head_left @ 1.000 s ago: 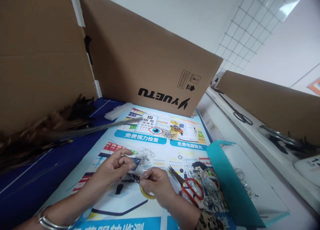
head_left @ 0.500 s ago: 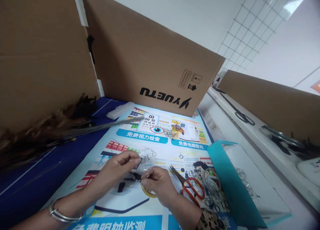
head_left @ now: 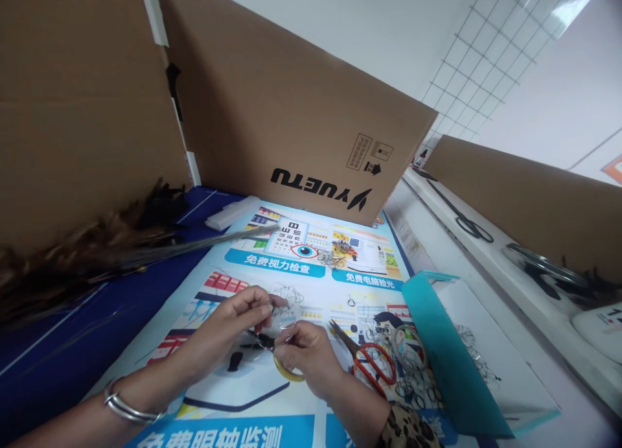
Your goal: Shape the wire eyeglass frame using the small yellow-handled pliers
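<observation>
My left hand hovers over the printed sheet with its fingers curled and thumb close to the index finger; anything pinched there is too fine to make out. Beside it, my right hand is closed, thumb against fingers, on a thin shiny wire. Below and between the hands shows a tool with a dark metal head and a yellow looped handle, partly covered by my right hand. A tangle of thin wire lies just beyond my left fingers.
Red-handled scissors and a heap of wire loops lie right of my hands. An open teal-edged box holds more wire. Long thin strands and brown feather-like material lie left. Cardboard panels stand behind.
My left hand has shifted slightly up, and its index finger now reaches further out past the thumb. My right hand stays almost in place, still pinching the wire.
</observation>
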`<action>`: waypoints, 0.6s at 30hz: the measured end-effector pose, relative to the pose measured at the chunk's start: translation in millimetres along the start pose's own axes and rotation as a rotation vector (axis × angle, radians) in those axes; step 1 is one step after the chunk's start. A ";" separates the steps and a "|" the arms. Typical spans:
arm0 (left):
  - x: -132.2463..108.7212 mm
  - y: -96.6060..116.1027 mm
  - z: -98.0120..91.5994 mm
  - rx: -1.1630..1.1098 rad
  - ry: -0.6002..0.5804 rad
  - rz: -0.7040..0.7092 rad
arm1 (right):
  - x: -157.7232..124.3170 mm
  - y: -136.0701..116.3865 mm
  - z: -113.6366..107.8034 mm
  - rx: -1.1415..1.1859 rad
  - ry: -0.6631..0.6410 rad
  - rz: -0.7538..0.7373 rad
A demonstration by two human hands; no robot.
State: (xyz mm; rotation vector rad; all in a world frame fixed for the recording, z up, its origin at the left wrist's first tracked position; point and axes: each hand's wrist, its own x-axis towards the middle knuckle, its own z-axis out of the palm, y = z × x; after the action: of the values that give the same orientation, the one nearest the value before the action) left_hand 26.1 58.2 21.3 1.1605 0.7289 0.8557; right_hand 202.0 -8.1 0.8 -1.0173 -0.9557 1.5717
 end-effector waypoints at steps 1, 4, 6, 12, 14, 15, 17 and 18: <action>-0.1 0.2 0.3 0.003 -0.001 0.005 | 0.2 0.2 -0.1 -0.001 0.000 -0.001; -0.3 1.2 1.3 0.007 0.004 0.015 | 0.5 0.2 -0.3 -0.005 -0.002 -0.001; -0.4 1.4 1.7 0.003 0.006 0.011 | 0.3 -0.2 -0.2 -0.018 0.002 0.004; -0.5 -1.8 0.1 -0.005 0.000 0.003 | 0.6 0.3 -0.1 -0.017 0.006 0.003; -0.2 -3.0 -0.6 -0.004 -0.002 0.002 | 1.2 1.7 -0.4 -0.009 0.005 0.000; -0.1 -3.3 -0.8 -0.005 -0.003 0.001 | 1.5 2.5 -0.6 -0.006 0.005 0.000; 0.1 -3.3 -0.8 -0.013 -0.004 0.003 | 1.9 3.8 -1.3 -0.007 0.005 0.000; 0.0 -2.9 -0.7 -0.020 -0.002 0.003 | 2.0 4.4 -1.7 -0.011 0.004 -0.001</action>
State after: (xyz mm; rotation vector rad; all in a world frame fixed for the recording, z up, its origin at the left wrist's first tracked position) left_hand 26.1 58.0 18.3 1.1448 0.7151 0.8628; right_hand 201.9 -6.8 -4.2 -1.0273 -0.9623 1.5649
